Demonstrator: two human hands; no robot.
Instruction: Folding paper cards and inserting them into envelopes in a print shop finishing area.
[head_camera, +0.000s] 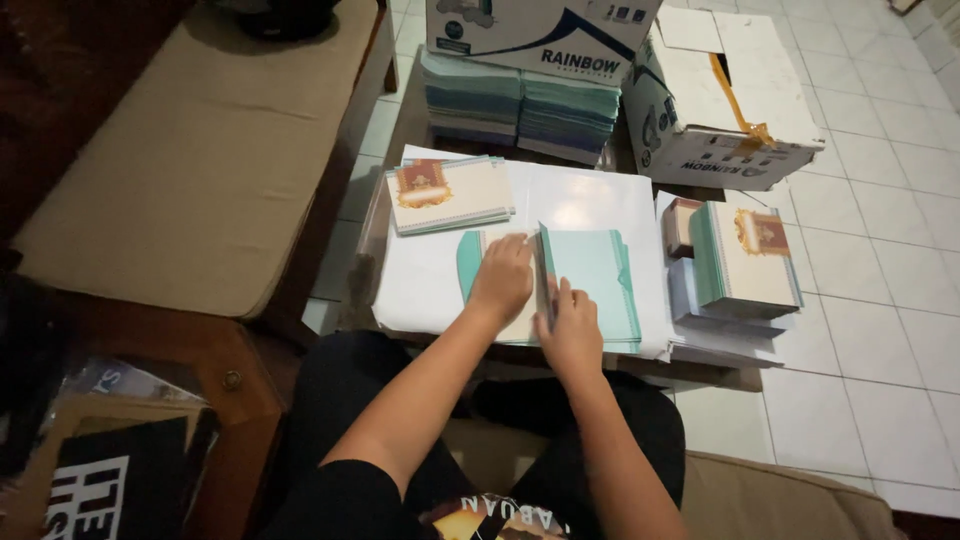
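On white sheets (585, 200) covering a low table lies an open teal card (590, 275). My left hand (500, 280) presses flat on its left half. My right hand (572, 335) holds a thin flat tool or flap (543, 270) upright along the card's middle fold. A small pile of finished cream cards with a red and gold emblem (448, 193) lies at the upper left of the sheets. A taller pile of the same cards (745, 260) stands to the right.
Two stacks of teal card stock (520, 105) sit at the table's far end under a cardboard box (540, 35). Another white box (720, 100) stands at the back right on the tiled floor (880, 330). A cushioned wooden bench (190, 160) runs along the left.
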